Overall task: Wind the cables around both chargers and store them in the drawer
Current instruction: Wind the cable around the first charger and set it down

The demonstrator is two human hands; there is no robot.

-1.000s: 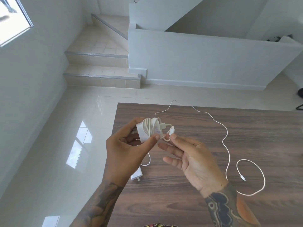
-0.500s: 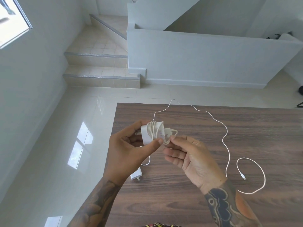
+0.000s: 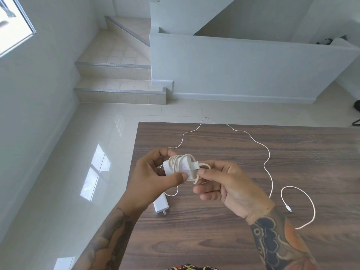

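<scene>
Above the wooden table my left hand pinches a white charger with its cable wound around the block in several turns. My right hand grips the last loop of that cable at the charger's right side, by the plug. A second white charger lies flat on the table near its left edge, partly hidden under my left wrist. Its long loose cable snakes across the table and ends in a loop with the connector at the right. No drawer is in view.
The table's left edge drops to a glossy tiled floor. Two steps and a low white wall stand beyond the table. A dark object sits at the far right edge.
The free end of the cable has been drawn tight against the wound charger; my right hand closed in on it and both hands shifted slightly right. The second charger and its cable stayed put.
</scene>
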